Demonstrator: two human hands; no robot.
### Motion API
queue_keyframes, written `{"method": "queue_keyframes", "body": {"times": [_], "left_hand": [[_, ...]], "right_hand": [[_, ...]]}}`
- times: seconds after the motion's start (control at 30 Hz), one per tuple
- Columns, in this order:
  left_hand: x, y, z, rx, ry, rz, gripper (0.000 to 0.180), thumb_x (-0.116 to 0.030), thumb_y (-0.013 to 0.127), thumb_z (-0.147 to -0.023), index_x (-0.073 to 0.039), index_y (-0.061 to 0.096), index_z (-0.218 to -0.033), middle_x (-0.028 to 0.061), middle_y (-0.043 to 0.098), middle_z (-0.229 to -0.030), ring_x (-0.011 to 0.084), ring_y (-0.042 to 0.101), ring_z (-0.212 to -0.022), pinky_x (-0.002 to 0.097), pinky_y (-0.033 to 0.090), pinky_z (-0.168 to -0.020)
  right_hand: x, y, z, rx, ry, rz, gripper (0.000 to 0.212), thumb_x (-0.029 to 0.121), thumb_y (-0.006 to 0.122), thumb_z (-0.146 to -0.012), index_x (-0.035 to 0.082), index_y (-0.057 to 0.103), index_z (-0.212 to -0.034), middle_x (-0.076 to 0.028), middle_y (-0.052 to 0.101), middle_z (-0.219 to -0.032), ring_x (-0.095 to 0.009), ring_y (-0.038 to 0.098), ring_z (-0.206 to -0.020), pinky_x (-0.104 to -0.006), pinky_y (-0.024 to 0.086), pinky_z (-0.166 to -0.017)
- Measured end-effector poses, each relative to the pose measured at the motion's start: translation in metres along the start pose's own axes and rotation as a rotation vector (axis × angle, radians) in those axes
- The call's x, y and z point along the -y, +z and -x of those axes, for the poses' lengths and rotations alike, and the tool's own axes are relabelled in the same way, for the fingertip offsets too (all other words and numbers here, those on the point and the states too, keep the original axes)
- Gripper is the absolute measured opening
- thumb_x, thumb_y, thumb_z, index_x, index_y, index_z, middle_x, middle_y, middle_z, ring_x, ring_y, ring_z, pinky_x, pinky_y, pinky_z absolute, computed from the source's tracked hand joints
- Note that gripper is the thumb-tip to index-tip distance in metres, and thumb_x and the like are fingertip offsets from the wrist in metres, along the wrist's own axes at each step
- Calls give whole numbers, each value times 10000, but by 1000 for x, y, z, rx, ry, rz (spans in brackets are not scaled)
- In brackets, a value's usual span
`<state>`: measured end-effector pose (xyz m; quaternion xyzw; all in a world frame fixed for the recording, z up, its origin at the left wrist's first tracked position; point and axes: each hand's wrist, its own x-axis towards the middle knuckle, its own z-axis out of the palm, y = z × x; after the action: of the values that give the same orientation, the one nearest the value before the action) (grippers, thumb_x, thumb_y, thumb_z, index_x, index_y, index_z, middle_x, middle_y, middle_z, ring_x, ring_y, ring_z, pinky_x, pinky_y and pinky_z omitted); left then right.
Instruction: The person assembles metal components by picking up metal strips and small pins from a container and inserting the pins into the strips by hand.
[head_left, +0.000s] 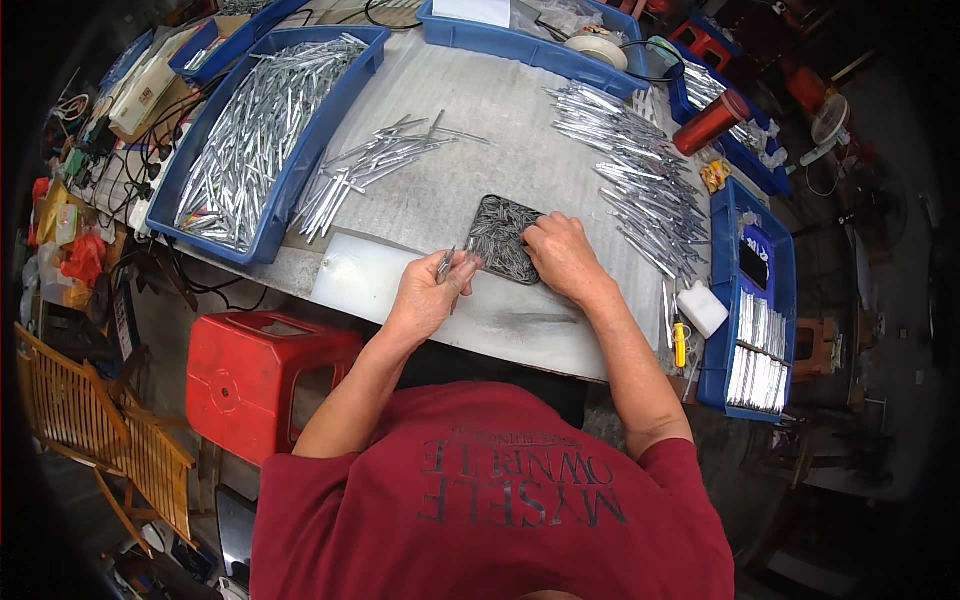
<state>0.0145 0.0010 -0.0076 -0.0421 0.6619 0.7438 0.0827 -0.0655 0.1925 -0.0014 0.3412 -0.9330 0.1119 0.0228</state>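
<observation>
Both bare forearms come up over the table's near edge and lean in toward each other, elbows out wide. The left hand [437,288] is half turned, its thumb and fingers closed on a few slim metal pieces [446,265]. The right hand [562,252] comes in palm down from the other side, knuckles up, its bent fingers dipping over the right side of a small dark-rimmed tray [514,202]; whether they pinch anything I can't tell from here.

The held pieces are thin and straight, greyish with a metallic glint — just left of the tray, above the table's front part. Their long axis runs mostly away from the person's body, the far end tipping slightly right.

The tray is packed with short, dark-silver slivers [500,235], lying every which way. Brighter, longer strips lie farther out: a loose fan [375,160] to the left, a long spread [635,180] to the right — and a heap in a blue bin [290,195].
</observation>
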Motion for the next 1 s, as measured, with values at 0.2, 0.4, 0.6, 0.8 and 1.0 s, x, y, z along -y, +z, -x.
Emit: {"method": "queue_keyframes", "body": {"times": [0.2, 0.4, 0.6, 0.8, 1.0], "left_hand": [[1, -2, -1, 3, 12, -67, 170, -164, 519, -859, -22, 597, -910, -31, 493, -597, 27, 390, -487, 173, 320, -438], [-2, 2, -1, 20, 37, -117, 197, -194, 553, -848, -10, 581, -784, -45, 465, -579, 31, 394, -556, 202, 337, -494], [9, -3, -10, 74, 101, -261, 149, -143, 548, -845, -14, 615, -881, -40, 489, -623, 34, 410, -570, 190, 365, -517], [-6, 4, -13, 114, 129, -407, 160, -141, 562, -835, 4, 612, -882, -30, 502, -636, 45, 422, -595, 205, 377, -546], [-8, 10, -12, 117, 189, -442, 155, -155, 570, -814, -9, 591, -865, 68, 466, -555, 103, 406, -537, 272, 374, -513]], "right_hand": [[4, 0, -6, 67, -34, 99, 105, 23, 494, -681, 29, 576, -747, -100, 554, -790, -253, 504, -823, -375, 362, -732], [5, -8, -5, 127, 52, 35, 118, 1, 503, -683, 12, 555, -788, -137, 562, -808, -274, 519, -829, -396, 369, -740], [2, -11, 7, -114, 228, -462, 116, 39, 510, -766, -31, 530, -856, -181, 587, -815, -321, 568, -766, -377, 434, -680], [8, -19, 16, -73, 300, -780, 199, 71, 537, -779, -31, 539, -950, -122, 603, -831, -189, 572, -764, -284, 444, -671], [21, -13, 18, -157, 295, -1252, 149, 95, 546, -816, -20, 548, -911, -11, 561, -786, -59, 492, -722, -201, 409, -633]]}}
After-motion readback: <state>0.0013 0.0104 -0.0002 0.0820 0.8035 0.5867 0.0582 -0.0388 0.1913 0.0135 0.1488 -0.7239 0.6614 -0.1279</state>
